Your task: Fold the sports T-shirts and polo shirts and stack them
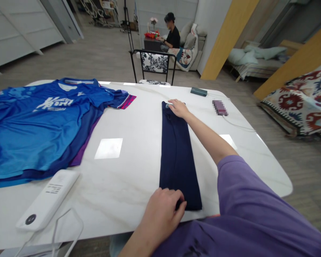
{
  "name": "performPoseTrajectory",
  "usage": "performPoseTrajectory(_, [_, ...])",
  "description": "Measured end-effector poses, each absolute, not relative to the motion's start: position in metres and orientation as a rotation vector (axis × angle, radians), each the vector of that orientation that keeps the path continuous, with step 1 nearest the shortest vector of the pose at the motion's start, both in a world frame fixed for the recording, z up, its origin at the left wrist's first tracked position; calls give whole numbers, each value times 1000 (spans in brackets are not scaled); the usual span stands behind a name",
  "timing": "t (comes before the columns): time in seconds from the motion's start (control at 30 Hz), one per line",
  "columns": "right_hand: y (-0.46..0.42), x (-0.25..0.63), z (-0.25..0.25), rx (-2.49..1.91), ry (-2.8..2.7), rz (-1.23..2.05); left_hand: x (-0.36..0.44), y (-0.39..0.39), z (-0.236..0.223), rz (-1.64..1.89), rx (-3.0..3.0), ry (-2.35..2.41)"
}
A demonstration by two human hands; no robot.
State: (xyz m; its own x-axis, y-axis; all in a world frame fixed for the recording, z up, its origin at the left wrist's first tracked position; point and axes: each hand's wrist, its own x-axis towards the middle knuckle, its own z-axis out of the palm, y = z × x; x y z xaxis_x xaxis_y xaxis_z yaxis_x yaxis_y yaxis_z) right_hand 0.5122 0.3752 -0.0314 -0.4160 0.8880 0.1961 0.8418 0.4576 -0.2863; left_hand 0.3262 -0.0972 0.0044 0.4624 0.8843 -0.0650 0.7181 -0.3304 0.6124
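Note:
A dark navy garment (176, 153), which looks like trousers, lies folded into a long narrow strip on the white table. A small white label shows at its far end. My left hand (163, 210) is at the near end, fingers curled and thumb against them, apparently gripping the edge of the cloth. At the far end my right hand (178, 108) rests on the garment by the label, fingers stretched out over it. What lies under the right palm is hidden.
Several sports jerseys (64, 117) lie spread in a stack on the table's left. A white device (48, 200) with a cable is at the near left. A dark green box-like object (198, 91) and a blurred phone-like object (219, 107) lie far right. Beyond stands a chair (155, 63); a person (172, 34) sits behind.

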Motion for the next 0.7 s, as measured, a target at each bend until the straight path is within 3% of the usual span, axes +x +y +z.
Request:
performPoseTrajectory(0.13, [359, 520, -49, -1585, -2471, 309, 338, -85, -22, 564, 2484, 1299])
performPoseTrajectory(0.27, [353, 508, -52, -1699, -2423, 382, 345, -81, -48, 477, 2594, 1309])
performPoseTrajectory(0.43, [315, 516, -22, -1547, -2303, 180, 327, -83, -36, 444, 2561, 1270])
performPoseTrajectory(0.53, [237, 552, -2, -1249, -2374, 250, 293, -89, -23, 466, 2509, 1238])
performPoseTrajectory(0.7, [34, 622, 6, -900, -2560, 560, 241, -117, -29, 464, 2556, 1131])
